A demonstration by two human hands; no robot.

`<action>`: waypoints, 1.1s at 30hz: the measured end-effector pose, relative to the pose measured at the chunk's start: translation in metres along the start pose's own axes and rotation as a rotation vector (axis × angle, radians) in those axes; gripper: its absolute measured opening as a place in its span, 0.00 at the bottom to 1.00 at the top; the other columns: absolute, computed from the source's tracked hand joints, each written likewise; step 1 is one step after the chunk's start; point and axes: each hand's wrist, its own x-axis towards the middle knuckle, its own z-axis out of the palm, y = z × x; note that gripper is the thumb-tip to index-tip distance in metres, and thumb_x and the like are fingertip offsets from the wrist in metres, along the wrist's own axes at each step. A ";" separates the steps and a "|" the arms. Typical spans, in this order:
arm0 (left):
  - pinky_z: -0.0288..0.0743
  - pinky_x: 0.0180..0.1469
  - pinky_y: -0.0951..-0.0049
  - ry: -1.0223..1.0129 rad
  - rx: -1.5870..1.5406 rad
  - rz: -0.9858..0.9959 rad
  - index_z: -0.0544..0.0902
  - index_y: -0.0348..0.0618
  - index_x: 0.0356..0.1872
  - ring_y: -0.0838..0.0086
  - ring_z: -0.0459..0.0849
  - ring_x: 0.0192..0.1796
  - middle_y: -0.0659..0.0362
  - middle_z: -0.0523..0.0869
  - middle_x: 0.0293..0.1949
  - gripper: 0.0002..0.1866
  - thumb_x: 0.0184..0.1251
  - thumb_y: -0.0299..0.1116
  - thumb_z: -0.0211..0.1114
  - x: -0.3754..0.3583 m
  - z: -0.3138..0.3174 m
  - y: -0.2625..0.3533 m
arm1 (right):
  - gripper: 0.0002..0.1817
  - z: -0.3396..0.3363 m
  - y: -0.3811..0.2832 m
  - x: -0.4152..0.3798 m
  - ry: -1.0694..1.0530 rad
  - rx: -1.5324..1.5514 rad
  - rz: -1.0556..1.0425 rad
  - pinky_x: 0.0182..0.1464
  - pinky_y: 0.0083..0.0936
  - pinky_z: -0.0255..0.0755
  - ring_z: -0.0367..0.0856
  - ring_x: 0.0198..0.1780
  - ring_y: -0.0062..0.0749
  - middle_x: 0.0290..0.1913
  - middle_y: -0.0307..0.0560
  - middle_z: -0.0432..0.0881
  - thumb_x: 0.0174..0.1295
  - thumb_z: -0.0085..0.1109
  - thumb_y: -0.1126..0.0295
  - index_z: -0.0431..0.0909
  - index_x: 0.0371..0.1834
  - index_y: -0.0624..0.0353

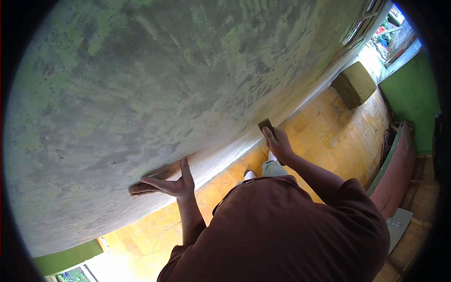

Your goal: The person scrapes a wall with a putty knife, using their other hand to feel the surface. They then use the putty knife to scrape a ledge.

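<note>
My left hand [171,184] is open against the patchy grey-green wall [155,94], thumb pointing up and fingers stretched to the left along the surface. A wedge of shadow lies between its thumb and fingers. My right hand [278,144] is closed around a small flat brown block [265,125], whose upper end sticks out past the thumb close to the wall. The rest of the block is hidden in the grip, and I cannot tell its exact kind. Pale smears and faint green patches cover the wall above both hands.
Yellow tiles [324,127] cover the floor below the wall. A brown box-shaped block [355,85] stands near the bright doorway at upper right. To the right are a green wall [413,89], a reddish panel with a green edge [394,174] and a light printed sheet [398,230].
</note>
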 end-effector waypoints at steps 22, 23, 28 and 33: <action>0.18 0.66 0.29 -0.002 0.000 -0.017 0.39 0.42 0.76 0.43 0.19 0.75 0.39 0.26 0.74 0.62 0.52 0.64 0.68 0.000 0.000 0.003 | 0.24 0.002 0.001 0.001 0.051 0.003 -0.039 0.23 0.27 0.63 0.70 0.18 0.24 0.16 0.40 0.70 0.70 0.49 0.53 0.71 0.23 0.62; 0.18 0.66 0.29 0.004 -0.001 -0.016 0.39 0.42 0.76 0.43 0.19 0.75 0.39 0.26 0.74 0.62 0.52 0.64 0.68 0.000 0.001 0.002 | 0.24 0.003 0.007 0.000 0.052 0.003 -0.044 0.23 0.27 0.63 0.70 0.18 0.24 0.16 0.40 0.70 0.70 0.49 0.53 0.71 0.23 0.62; 0.18 0.66 0.29 0.018 -0.006 -0.012 0.40 0.41 0.76 0.43 0.20 0.75 0.39 0.27 0.75 0.62 0.52 0.64 0.68 -0.002 0.002 0.001 | 0.23 0.014 -0.021 0.010 -0.016 0.175 0.046 0.23 0.24 0.62 0.68 0.18 0.19 0.16 0.35 0.68 0.71 0.48 0.53 0.70 0.24 0.60; 0.17 0.66 0.29 0.012 -0.014 -0.007 0.40 0.42 0.76 0.43 0.20 0.75 0.39 0.28 0.75 0.61 0.52 0.63 0.68 0.000 0.001 0.001 | 0.24 0.003 -0.017 -0.002 0.056 0.085 0.029 0.23 0.23 0.62 0.67 0.19 0.19 0.16 0.35 0.68 0.71 0.49 0.52 0.69 0.24 0.60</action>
